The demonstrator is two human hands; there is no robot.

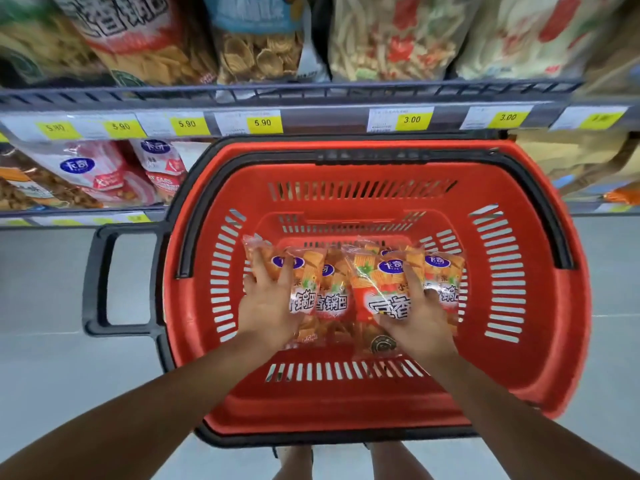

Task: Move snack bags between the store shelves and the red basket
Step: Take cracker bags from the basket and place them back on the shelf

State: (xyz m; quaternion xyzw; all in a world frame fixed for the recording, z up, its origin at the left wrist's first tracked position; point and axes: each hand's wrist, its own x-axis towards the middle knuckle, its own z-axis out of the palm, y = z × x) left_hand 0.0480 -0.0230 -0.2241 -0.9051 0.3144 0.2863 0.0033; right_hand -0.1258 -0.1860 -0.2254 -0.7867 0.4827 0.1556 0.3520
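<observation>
- The left hand point(266, 306) lies with fingers spread and fairly straight on the leftmost of the orange crinkly plastic snack bags point(306, 271), pressing rather than closing round it. A lift from this flat hold would likely let the slick film slide away.
- The right hand point(420, 320) rests across two more orange bags. I cannot tell whether its fingers curl round an edge or only lie on top.
- All the orange bags sit low in the red slotted plastic basket point(519, 341), overlapping each other. Pulling one may drag a neighbour up with it, and that one could drop over the rim onto the pale grey floor point(45, 289).
- Squeezing hard to make up for the slippery film could crush the crisp pieces inside.
- The black hinged carrying handle point(381, 155) lies folded along the far rim, between the bags and the grey metal store shelf point(311, 95). A bag carried low could catch on it.
- Both palms and the thumbs' contact are hidden under the backs of the hands.
- The bags overlap, so their exact number is unclear.
- Print on the white and yellow price tags point(262, 123) is partly blurred, and the picture edges smear.
</observation>
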